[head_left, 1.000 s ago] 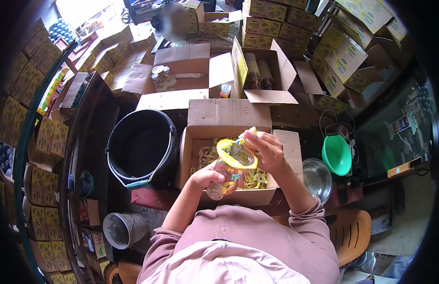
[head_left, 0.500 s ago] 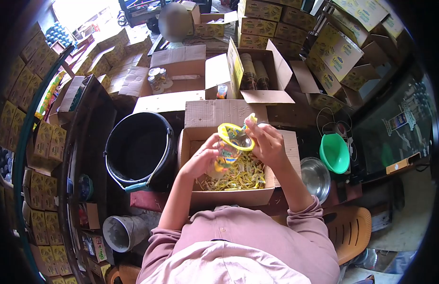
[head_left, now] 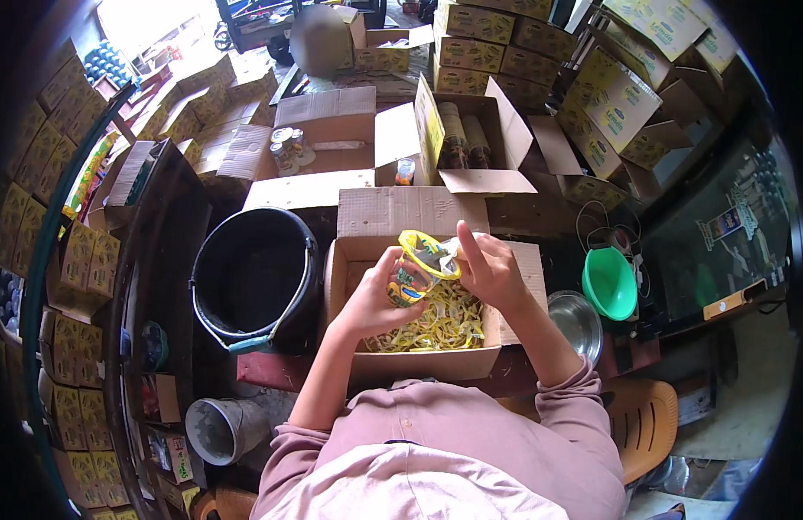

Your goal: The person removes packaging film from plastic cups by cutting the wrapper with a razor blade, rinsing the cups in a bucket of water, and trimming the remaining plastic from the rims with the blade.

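A: Fingers first?

B: Left hand (head_left: 367,303): fingers curled round a clear, printed plastic cup with a yellow rim (head_left: 407,283). Cup tilted, mouth leaning toward the right hand (head_left: 498,273).

A: Right hand's fingers?

B: One raised, the others bent in at a silvery film (head_left: 445,251) by the cup's mouth. Cannot tell if they pinch it.

A: Where's the cup?

B: Held above an open brown cardboard box (head_left: 427,364). Thin yellow strips (head_left: 432,329) heaped inside.

A: Around the box?

B: Left side, just beside: big black plastic bucket (head_left: 254,277), teal grip on its handle. Right side: round shiny metal bowl (head_left: 576,325), then a green plastic bowl (head_left: 611,284). Maroon tabletop (head_left: 267,370) shows under the box.

A: Farther out?

B: Open carton with printed cups (head_left: 287,149) standing in it.
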Demonstrator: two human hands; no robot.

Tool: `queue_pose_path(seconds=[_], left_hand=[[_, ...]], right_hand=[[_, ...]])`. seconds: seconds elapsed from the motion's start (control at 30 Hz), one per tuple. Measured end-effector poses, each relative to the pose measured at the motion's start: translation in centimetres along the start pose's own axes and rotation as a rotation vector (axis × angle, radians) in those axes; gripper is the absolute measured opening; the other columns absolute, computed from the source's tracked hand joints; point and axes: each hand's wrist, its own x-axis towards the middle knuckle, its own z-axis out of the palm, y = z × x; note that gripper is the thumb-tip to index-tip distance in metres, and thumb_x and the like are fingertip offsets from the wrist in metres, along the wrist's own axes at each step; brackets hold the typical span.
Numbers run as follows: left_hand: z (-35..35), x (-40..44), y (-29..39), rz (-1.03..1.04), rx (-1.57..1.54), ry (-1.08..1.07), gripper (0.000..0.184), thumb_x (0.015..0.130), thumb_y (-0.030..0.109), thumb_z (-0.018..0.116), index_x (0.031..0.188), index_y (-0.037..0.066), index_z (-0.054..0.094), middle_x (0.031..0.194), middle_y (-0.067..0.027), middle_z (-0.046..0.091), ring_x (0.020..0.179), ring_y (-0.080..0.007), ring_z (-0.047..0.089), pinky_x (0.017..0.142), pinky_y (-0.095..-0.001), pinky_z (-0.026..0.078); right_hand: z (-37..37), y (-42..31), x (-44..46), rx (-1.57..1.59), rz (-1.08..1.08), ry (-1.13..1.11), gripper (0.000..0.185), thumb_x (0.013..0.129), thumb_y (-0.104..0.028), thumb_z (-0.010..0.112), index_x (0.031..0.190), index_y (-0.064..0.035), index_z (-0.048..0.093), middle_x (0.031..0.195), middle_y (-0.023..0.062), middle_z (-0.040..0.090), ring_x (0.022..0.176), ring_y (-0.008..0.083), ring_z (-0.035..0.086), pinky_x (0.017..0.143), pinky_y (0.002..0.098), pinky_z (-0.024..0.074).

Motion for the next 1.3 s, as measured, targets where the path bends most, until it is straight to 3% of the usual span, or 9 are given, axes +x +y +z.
queue_pose_path(seconds=[0.23,0.27,0.37,0.47,0.57,0.8,0.9,1.13,1.3], left_hand=[[0.3,-0.6,-2.1,-0.044,-0.295,-0.145,0.072,0.066,0.008,0.069,0.127,0.000,0.031,0.100,-0.0079,0.054,0.094,-0.0118,0.051,0.081,-0.0248,0.043],[0.5,-0.9,-1.7,-0.176,-0.479,-0.153,0.080,0.066,0.009,0.070,0.132,0.001,0.025,0.107,-0.0071,0.051,0.098,-0.0120,0.049,0.085,-0.0261,0.041],[0.4,-1.0,-1.9,-0.201,-0.563,-0.244,0.081,0.066,0.009,0.070,0.132,0.003,0.025,0.109,-0.0069,0.051,0.097,-0.0125,0.050,0.085,-0.0277,0.041],[0.5,-1.1,-2.4,-0.270,-0.757,-0.348,0.076,0.065,0.010,0.071,0.128,0.003,0.030,0.100,-0.0085,0.053,0.087,-0.0143,0.054,0.074,-0.0268,0.047],[0.7,-1.3,-2.4,-0.270,-0.768,-0.398,0.074,0.064,0.011,0.070,0.126,0.002,0.032,0.094,-0.0082,0.054,0.080,-0.0130,0.054,0.070,-0.0255,0.046],[1.0,-0.8,-1.4,-0.297,-0.866,-0.621,0.045,0.063,0.011,0.068,0.102,0.000,0.048,0.076,-0.0069,0.054,0.067,-0.0121,0.051,0.058,-0.0233,0.042],[1.6,-0.9,-1.3,-0.307,-1.068,-0.647,0.044,0.064,0.013,0.068,0.100,-0.002,0.047,0.073,-0.0063,0.051,0.061,-0.0108,0.049,0.053,-0.0240,0.041],[3.1,-1.6,-3.9,-0.341,-1.597,-0.865,0.060,0.066,0.009,0.064,0.117,0.000,0.035,0.077,-0.0087,0.047,0.052,-0.0112,0.041,0.044,-0.0248,0.032],[3.9,-1.5,-3.5,-0.262,-1.809,-0.917,0.061,0.067,0.010,0.063,0.118,0.000,0.031,0.072,-0.0084,0.044,0.046,-0.0107,0.041,0.041,-0.0240,0.029]], right_hand=[[-0.3,0.0,-0.7,0.052,-0.002,0.029,0.065,0.065,0.006,0.062,0.126,0.0074,0.038,0.064,0.0074,0.054,0.059,0.0198,0.056,0.055,0.0325,0.0480],[-0.5,-0.1,-0.6,0.063,-0.010,0.039,0.065,0.066,0.006,0.062,0.125,0.0076,0.038,0.065,0.0077,0.055,0.059,0.0200,0.056,0.056,0.0325,0.0481],[-0.7,-0.2,-0.5,0.088,-0.020,0.050,0.063,0.066,0.006,0.063,0.124,0.0081,0.039,0.068,0.0085,0.056,0.061,0.0208,0.057,0.056,0.0323,0.0481],[-1.0,-0.5,-0.6,0.089,-0.024,0.055,0.063,0.065,0.005,0.065,0.123,0.0083,0.041,0.069,0.0091,0.057,0.061,0.0215,0.057,0.057,0.0320,0.0481],[-1.2,-0.8,-0.5,0.091,-0.043,0.078,0.063,0.064,0.005,0.066,0.122,0.0084,0.042,0.069,0.0095,0.057,0.062,0.0219,0.058,0.056,0.0320,0.0480],[-1.4,-1.2,-0.4,0.148,-0.056,0.095,0.058,0.066,0.004,0.065,0.119,0.0096,0.044,0.070,0.0104,0.057,0.063,0.0228,0.058,0.058,0.0334,0.0490],[-1.3,-1.3,-0.5,0.144,-0.059,0.112,0.056,0.067,0.004,0.064,0.119,0.0097,0.044,0.071,0.0108,0.057,0.063,0.0235,0.058,0.060,0.0342,0.0502],[-0.3,-1.3,-0.6,0.240,-0.043,0.180,0.052,0.064,-0.001,0.068,0.113,0.0076,0.051,0.072,0.0090,0.058,0.065,0.0225,0.060,0.063,0.0336,0.0514],[0.0,-1.4,-0.6,0.196,-0.061,0.110,0.050,0.061,-0.008,0.071,0.108,0.0024,0.056,0.074,0.0071,0.061,0.066,0.0203,0.060,0.063,0.0323,0.0519]])
